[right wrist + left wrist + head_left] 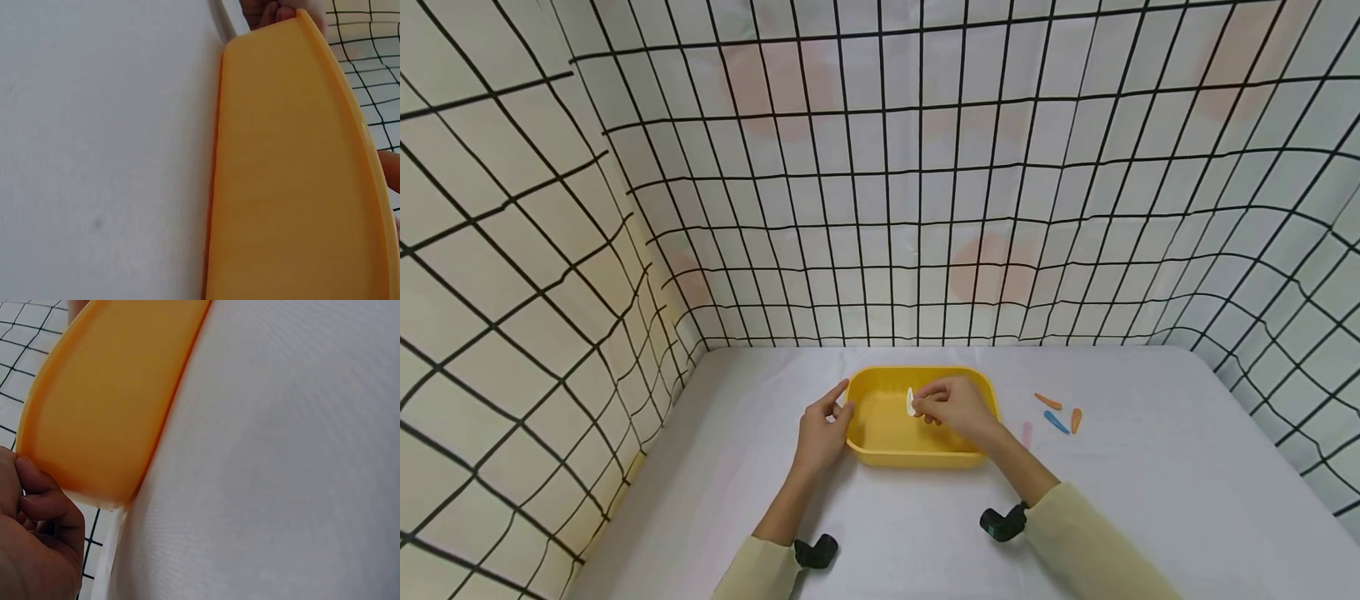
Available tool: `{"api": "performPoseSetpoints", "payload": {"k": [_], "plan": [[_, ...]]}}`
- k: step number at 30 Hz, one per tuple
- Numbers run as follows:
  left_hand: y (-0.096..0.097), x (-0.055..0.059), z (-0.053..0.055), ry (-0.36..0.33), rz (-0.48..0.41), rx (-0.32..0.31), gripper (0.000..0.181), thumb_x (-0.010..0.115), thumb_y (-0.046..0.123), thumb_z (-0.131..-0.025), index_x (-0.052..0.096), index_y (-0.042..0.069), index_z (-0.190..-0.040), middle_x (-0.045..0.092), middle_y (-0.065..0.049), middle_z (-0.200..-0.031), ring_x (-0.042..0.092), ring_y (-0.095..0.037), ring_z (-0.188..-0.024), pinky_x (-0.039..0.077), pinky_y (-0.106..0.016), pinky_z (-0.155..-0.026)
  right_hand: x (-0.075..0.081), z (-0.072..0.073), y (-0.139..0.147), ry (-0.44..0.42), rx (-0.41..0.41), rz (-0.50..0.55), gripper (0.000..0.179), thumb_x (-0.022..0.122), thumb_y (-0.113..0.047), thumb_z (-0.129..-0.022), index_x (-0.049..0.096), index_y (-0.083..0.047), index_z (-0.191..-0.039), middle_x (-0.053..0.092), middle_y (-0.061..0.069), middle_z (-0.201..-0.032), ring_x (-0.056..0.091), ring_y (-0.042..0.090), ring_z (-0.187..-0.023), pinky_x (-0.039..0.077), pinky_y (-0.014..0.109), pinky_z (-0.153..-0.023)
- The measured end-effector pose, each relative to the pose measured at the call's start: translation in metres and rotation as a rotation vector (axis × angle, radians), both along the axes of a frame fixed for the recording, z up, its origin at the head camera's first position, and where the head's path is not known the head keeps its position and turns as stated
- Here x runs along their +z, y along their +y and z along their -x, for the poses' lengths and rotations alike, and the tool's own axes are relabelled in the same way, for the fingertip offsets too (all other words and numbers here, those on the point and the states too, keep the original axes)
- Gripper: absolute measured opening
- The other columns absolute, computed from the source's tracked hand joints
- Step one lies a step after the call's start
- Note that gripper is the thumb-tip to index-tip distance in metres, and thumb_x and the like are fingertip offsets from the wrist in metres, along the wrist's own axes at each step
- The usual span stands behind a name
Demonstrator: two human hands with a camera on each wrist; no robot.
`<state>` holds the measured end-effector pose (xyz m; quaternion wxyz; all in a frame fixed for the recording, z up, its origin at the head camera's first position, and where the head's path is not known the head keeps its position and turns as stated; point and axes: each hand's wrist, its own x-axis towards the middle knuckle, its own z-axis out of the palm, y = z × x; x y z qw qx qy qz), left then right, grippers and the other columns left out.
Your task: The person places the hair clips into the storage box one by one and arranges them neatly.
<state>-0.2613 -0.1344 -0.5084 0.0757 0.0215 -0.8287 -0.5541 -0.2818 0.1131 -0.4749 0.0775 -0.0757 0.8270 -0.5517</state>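
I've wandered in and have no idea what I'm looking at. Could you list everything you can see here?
yellow tray: 1, yellow, mid-table
white hair clip: 1, white, pinched above the tray
orange hair clips: 2, orange, right of the tray
blue hair clip: 1, blue, between the orange pair
pink hair clip: 1, pale pink, near the tray's right side
tabletop: 1, white, under everything
mesh: panels not countable, black, behind and beside the table
backdrop: pieces not countable, whitish, behind the mesh
wrist cameras: 2, black, one per wrist
sleeves: 2, pale yellow-green, on the forearms
left grip: 1, bare, at the tray's left rim
right grip: 1, bare, over the tray
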Motion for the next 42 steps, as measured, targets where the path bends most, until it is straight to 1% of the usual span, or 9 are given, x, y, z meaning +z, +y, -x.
{"api": "performPoseSetpoints", "payload": {"k": [3,6,13,17,21,24,31,37,42], "plan": [[0.0,0.0,-0.001,-0.007,-0.008,0.004,0.047,0.065,0.02,-0.099,0.061,0.02,-0.146,0.053,-0.002,-0.074,0.043,-0.014,-0.049,0.038,-0.019,-0.044,-0.004,0.003,-0.01,-0.035,-0.013,-0.007,0.012,0.075,-0.018,-0.093,0.079,-0.007,-0.097,0.077,0.005,-0.083,0.067,0.02,-0.07,0.057,0.025,-0.066],[-0.001,0.0,-0.001,-0.006,-0.012,0.006,0.048,0.065,0.019,-0.098,0.061,0.021,-0.146,0.053,-0.002,-0.074,0.043,-0.013,-0.049,0.038,-0.019,-0.044,-0.007,0.006,-0.018,-0.056,-0.008,0.001,0.012,0.074,-0.017,-0.094,0.078,-0.006,-0.097,0.077,0.005,-0.082,0.067,0.019,-0.068,0.057,0.024,-0.065],[0.0,0.001,0.0,-0.004,-0.013,0.016,0.048,0.065,0.018,-0.098,0.061,0.02,-0.145,0.052,-0.001,-0.074,0.043,-0.013,-0.053,0.038,-0.019,-0.046,-0.008,0.011,-0.033,-0.077,0.01,0.007,0.012,0.073,-0.014,-0.094,0.079,-0.003,-0.094,0.076,0.006,-0.08,0.068,0.017,-0.067,0.056,0.024,-0.062],[0.002,0.0,0.001,0.0,-0.009,0.02,0.047,0.065,0.018,-0.098,0.062,0.019,-0.145,0.052,0.0,-0.074,0.043,-0.012,-0.057,0.037,-0.019,-0.048,-0.007,0.013,-0.039,-0.088,0.002,-0.029,0.011,0.073,-0.014,-0.093,0.079,-0.005,-0.092,0.076,0.005,-0.079,0.068,0.017,-0.067,0.055,0.024,-0.062],[0.003,0.0,0.001,0.001,-0.011,0.015,0.047,0.065,0.018,-0.098,0.062,0.019,-0.145,0.051,0.0,-0.074,0.043,-0.012,-0.058,0.037,-0.019,-0.048,-0.008,0.015,-0.046,-0.098,0.005,-0.096,0.009,0.076,-0.014,-0.09,0.081,-0.006,-0.089,0.075,0.004,-0.077,0.066,0.015,-0.065,0.053,0.023,-0.059],[0.003,0.0,0.0,0.003,-0.017,0.01,0.047,0.065,0.018,-0.098,0.062,0.019,-0.144,0.051,0.0,-0.074,0.042,-0.012,-0.057,0.037,-0.018,-0.048,-0.008,0.016,-0.052,-0.106,0.024,-0.133,0.009,0.076,-0.014,-0.089,0.081,-0.007,-0.088,0.074,0.003,-0.075,0.064,0.014,-0.063,0.052,0.021,-0.059],[0.003,-0.001,0.0,0.018,-0.014,0.009,0.046,0.065,0.017,-0.098,0.062,0.018,-0.144,0.05,0.001,-0.072,0.041,-0.011,-0.055,0.036,-0.019,-0.047,-0.011,0.018,-0.061,-0.122,0.068,-0.181,0.011,0.075,-0.014,-0.089,0.08,-0.004,-0.085,0.073,0.003,-0.072,0.063,0.013,-0.059,0.052,0.02,-0.056],[0.002,0.001,-0.002,0.032,-0.013,0.01,0.046,0.065,0.018,-0.097,0.063,0.019,-0.144,0.05,0.001,-0.072,0.04,-0.011,-0.054,0.035,-0.018,-0.046,-0.015,0.02,-0.066,-0.092,0.086,-0.231,0.013,0.075,-0.011,-0.088,0.079,-0.004,-0.078,0.073,0.003,-0.069,0.064,0.012,-0.057,0.053,0.021,-0.056],[0.001,0.0,-0.002,0.046,0.001,0.013,0.046,0.065,0.017,-0.097,0.063,0.018,-0.143,0.05,0.001,-0.072,0.04,-0.009,-0.053,0.034,-0.019,-0.046,-0.017,0.023,-0.07,-0.095,0.087,-0.263,0.012,0.076,-0.011,-0.088,0.079,-0.003,-0.079,0.072,0.002,-0.067,0.063,0.011,-0.056,0.054,0.021,-0.056]]}}
